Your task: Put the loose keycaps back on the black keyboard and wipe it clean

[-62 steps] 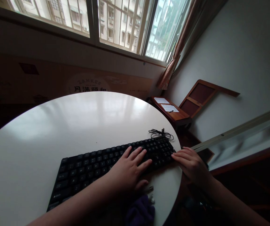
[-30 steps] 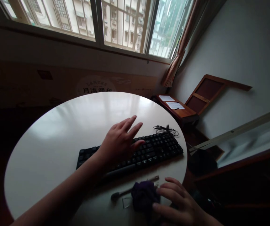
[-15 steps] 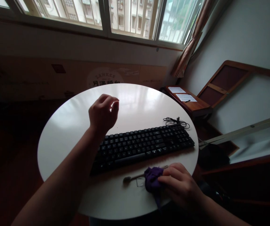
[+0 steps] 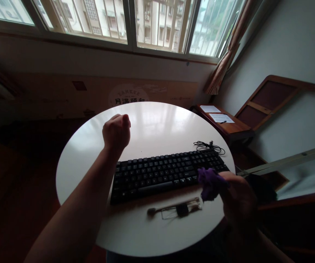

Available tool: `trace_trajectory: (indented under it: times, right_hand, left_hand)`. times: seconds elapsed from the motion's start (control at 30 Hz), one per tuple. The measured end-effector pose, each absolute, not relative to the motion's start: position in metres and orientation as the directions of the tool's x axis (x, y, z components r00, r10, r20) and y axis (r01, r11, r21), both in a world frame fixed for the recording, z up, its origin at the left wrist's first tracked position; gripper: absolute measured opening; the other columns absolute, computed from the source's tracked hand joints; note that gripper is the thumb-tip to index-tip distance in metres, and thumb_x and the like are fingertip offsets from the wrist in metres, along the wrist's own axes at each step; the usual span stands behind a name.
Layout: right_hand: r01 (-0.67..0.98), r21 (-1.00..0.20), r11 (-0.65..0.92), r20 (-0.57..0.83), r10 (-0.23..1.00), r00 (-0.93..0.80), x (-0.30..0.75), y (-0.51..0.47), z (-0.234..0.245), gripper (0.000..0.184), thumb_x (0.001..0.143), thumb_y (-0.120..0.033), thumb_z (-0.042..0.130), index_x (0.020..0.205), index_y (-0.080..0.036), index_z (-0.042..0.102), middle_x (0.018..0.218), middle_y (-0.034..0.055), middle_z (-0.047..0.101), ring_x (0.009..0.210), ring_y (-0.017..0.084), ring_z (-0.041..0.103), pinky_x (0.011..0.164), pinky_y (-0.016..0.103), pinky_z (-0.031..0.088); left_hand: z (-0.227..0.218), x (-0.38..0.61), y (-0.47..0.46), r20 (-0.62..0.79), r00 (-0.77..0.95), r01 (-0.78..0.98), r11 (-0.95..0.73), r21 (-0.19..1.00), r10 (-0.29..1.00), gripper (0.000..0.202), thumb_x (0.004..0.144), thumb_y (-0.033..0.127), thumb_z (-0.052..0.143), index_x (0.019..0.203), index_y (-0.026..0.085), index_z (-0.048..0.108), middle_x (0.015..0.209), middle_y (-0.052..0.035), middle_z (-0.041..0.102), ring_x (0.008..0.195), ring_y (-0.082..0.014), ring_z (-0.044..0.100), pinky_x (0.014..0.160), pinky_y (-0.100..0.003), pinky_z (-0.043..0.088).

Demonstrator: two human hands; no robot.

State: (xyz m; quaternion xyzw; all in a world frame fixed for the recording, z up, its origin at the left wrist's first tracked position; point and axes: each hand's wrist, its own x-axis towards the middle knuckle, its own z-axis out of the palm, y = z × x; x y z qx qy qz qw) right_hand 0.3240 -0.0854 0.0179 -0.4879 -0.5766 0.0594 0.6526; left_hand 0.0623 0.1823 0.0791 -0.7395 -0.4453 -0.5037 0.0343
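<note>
My left hand [image 4: 116,132] is held above the white table in a closed fist, thumb uppermost. The inside of that fist is hidden from me. In my right hand [image 4: 238,193] a crumpled purple cloth [image 4: 210,183] is pinched, raised over the table's right side near the keyboard's corner. The black keyboard [image 4: 160,177] lies across the table, its left end next to my left forearm. In front of it lie a small brush [image 4: 152,211] with dark bristles, a thin wire tool [image 4: 162,214] and a small black piece [image 4: 182,209].
The round white table [image 4: 135,233] carries all of this. A coiled black cable [image 4: 209,147] sits behind the keyboard's right end. Beyond the table, a wooden chair [image 4: 231,128] holds papers [image 4: 221,118] and a pen. Windows [image 4: 160,25] and a curtain [image 4: 225,62] are at the back.
My right hand has lifted the purple cloth up and to the right, uncovering the small black piece. My left hand has closed from a loose curl into a fist. The view has shifted slightly.
</note>
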Motion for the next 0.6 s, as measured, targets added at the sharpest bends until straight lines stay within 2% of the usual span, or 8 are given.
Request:
trace_trajectory:
  times: [0.1, 0.17, 0.23, 0.3, 0.4, 0.47, 0.53, 0.6]
  right_hand:
    - [0.570, -0.598, 0.563, 0.759, 0.626, 0.178, 0.330, -0.057, 0.056, 0.006, 0.091, -0.017, 0.065, 0.094, -0.018, 0.060, 0.089, 0.0046, 0.063, 0.082, 0.015, 0.062, 0.070, 0.028, 0.054]
    - [0.642, -0.508, 0.574, 0.724, 0.689, -0.043, 0.324, -0.032, 0.080, 0.007, 0.090, -0.018, 0.068, 0.097, -0.019, 0.064, 0.089, 0.0031, 0.065, 0.084, 0.014, 0.063, 0.074, 0.028, 0.054]
    - [0.650, -0.439, 0.620, 0.632, 0.728, -0.267, 0.306, -0.003, 0.096, 0.008, 0.092, -0.019, 0.065, 0.100, -0.020, 0.067, 0.091, 0.0018, 0.067, 0.083, 0.013, 0.063, 0.076, 0.026, 0.052]
    - [0.622, -0.366, 0.692, 0.590, 0.690, -0.420, 0.276, 0.025, 0.101, 0.012, 0.095, -0.020, 0.060, 0.102, -0.020, 0.070, 0.092, 0.0015, 0.068, 0.081, 0.011, 0.063, 0.074, 0.024, 0.050]
    - [0.614, -0.151, 0.775, 0.521, 0.590, -0.616, 0.226, 0.061, 0.086, 0.017, 0.096, -0.021, 0.057, 0.104, -0.024, 0.072, 0.086, 0.0006, 0.067, 0.076, 0.013, 0.058, 0.067, 0.026, 0.045]
    - [0.627, -0.029, 0.778, 0.447, 0.572, -0.688, 0.201, 0.079, 0.067, 0.018, 0.096, -0.020, 0.056, 0.098, -0.023, 0.073, 0.080, 0.0015, 0.065, 0.072, 0.015, 0.054, 0.064, 0.027, 0.041]
    - [0.642, -0.003, 0.766, 0.404, 0.588, -0.701, 0.186, 0.091, 0.047, 0.018, 0.095, -0.019, 0.055, 0.094, -0.022, 0.073, 0.081, 0.0027, 0.065, 0.074, 0.016, 0.053, 0.065, 0.029, 0.041]
    - [0.650, -0.064, 0.757, 0.422, 0.610, -0.670, 0.182, 0.096, 0.031, 0.018, 0.095, -0.021, 0.056, 0.099, -0.025, 0.073, 0.089, 0.0030, 0.067, 0.081, 0.018, 0.055, 0.072, 0.031, 0.044]
  left_hand:
    - [0.077, 0.045, 0.199, 0.621, 0.066, 0.754, -0.447, 0.481, 0.781, 0.056, 0.099, 0.048, 0.022, 0.054, 0.022, 0.044, 0.056, -0.0043, 0.051, 0.059, -0.0189, 0.050, 0.061, -0.033, 0.033]
    - [0.073, 0.034, 0.209, 0.373, 0.084, 0.786, -0.291, 0.546, 0.924, 0.051, 0.097, 0.045, 0.026, 0.055, 0.023, 0.045, 0.056, -0.0052, 0.051, 0.062, -0.0213, 0.050, 0.062, -0.034, 0.032]
    - [0.068, 0.025, 0.216, 0.143, 0.124, 0.803, -0.184, 0.567, 0.982, 0.048, 0.096, 0.044, 0.029, 0.057, 0.022, 0.047, 0.058, -0.0066, 0.053, 0.064, -0.0227, 0.051, 0.064, -0.035, 0.034]
    - [0.063, 0.019, 0.218, 0.014, 0.166, 0.808, -0.144, 0.571, 0.986, 0.048, 0.094, 0.047, 0.034, 0.057, 0.021, 0.049, 0.061, -0.0076, 0.057, 0.063, -0.0223, 0.053, 0.064, -0.035, 0.037]
    - [0.059, 0.016, 0.216, -0.126, 0.239, 0.807, -0.124, 0.578, 0.963, 0.050, 0.094, 0.052, 0.037, 0.058, 0.020, 0.052, 0.063, -0.0071, 0.061, 0.058, -0.0196, 0.052, 0.063, -0.033, 0.040]
    - [0.058, 0.015, 0.213, -0.195, 0.279, 0.811, -0.122, 0.572, 0.940, 0.052, 0.094, 0.054, 0.037, 0.057, 0.019, 0.051, 0.060, -0.0059, 0.059, 0.055, -0.0177, 0.049, 0.061, -0.032, 0.041]
    - [0.059, 0.015, 0.211, -0.250, 0.300, 0.824, -0.119, 0.553, 0.920, 0.055, 0.093, 0.057, 0.037, 0.055, 0.020, 0.049, 0.055, -0.0044, 0.054, 0.051, -0.0162, 0.044, 0.057, -0.032, 0.039]
    - [0.059, 0.015, 0.211, -0.299, 0.310, 0.842, -0.114, 0.528, 0.903, 0.055, 0.092, 0.059, 0.038, 0.055, 0.020, 0.048, 0.050, -0.0027, 0.049, 0.048, -0.0155, 0.040, 0.054, -0.031, 0.036]
